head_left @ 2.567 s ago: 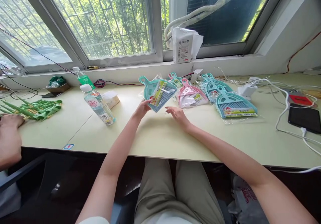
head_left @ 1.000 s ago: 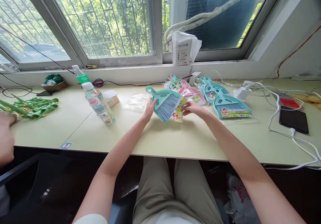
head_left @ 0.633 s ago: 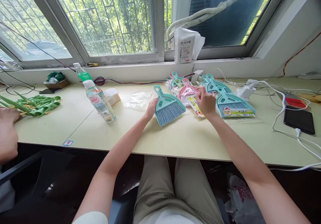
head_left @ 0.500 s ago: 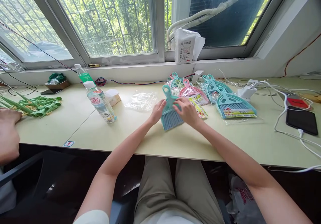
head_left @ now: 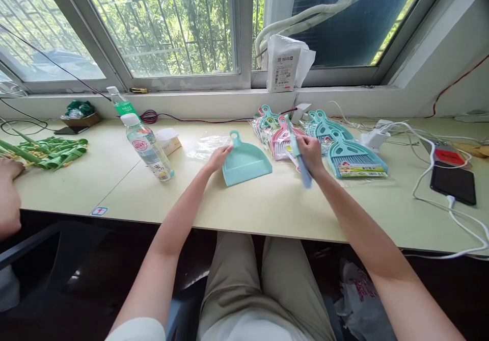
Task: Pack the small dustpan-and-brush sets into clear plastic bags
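Note:
My left hand (head_left: 219,159) is closed on the left edge of a mint-green dustpan (head_left: 248,160), which faces up over the table. In my right hand (head_left: 311,153) is a small hand brush (head_left: 298,147), held edge-on with its blue bristles pointing down. The brush and dustpan are apart from each other. Behind the brush lies a pink brush and dustpan set (head_left: 280,134) in clear wrap, partly hidden. A wrapped teal set (head_left: 355,155) with a yellow-green label rests to the right of my right hand.
Left of the dustpan lie a clear plastic wrapper (head_left: 208,145), a tissue packet (head_left: 168,141) and a leaning water bottle (head_left: 148,150). A black phone (head_left: 454,183) and white cables (head_left: 418,173) are at right. Another person's hand (head_left: 9,170) rests near green woven strips (head_left: 49,152).
The brush and dustpan, together before, are now separated. My left hand has moved left with the dustpan; my right hand has moved right with the brush turned edge-on.

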### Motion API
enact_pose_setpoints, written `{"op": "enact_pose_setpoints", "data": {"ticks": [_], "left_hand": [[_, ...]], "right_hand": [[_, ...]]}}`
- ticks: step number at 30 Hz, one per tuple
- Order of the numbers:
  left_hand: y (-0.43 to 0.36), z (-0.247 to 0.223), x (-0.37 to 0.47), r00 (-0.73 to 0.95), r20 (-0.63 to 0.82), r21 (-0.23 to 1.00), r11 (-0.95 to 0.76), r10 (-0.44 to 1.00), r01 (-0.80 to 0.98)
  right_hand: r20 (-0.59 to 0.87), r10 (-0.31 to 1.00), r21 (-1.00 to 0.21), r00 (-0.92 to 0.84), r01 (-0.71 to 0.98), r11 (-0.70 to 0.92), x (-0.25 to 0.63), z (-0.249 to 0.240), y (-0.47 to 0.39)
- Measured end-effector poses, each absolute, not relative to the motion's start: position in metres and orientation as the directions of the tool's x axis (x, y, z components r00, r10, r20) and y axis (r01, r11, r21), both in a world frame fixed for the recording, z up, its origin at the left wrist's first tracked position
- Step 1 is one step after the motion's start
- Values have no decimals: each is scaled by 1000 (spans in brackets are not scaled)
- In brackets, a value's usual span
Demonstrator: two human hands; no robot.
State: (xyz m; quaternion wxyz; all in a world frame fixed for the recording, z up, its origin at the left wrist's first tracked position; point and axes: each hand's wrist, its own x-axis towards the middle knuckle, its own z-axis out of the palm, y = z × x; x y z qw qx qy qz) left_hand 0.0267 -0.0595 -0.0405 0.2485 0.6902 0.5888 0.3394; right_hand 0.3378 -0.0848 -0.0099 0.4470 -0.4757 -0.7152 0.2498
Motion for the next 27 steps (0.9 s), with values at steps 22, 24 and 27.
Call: {"op": "enact_pose_setpoints", "data": {"ticks": [22,24,27], "left_hand": [[-76,-39,54,-2,50,989,-49,999,138],[-88,-34,69,179,79,995,-89,981,46],[-104,-30,85,395,112,987,-148,912,64]], "right_hand": [[316,945,-708,-78,643,290,323,1,-91],[416,897,-597,-148,700,392,301,-5,-105],[505,815,-296,-283,831,472,280,-19,-119]]}}
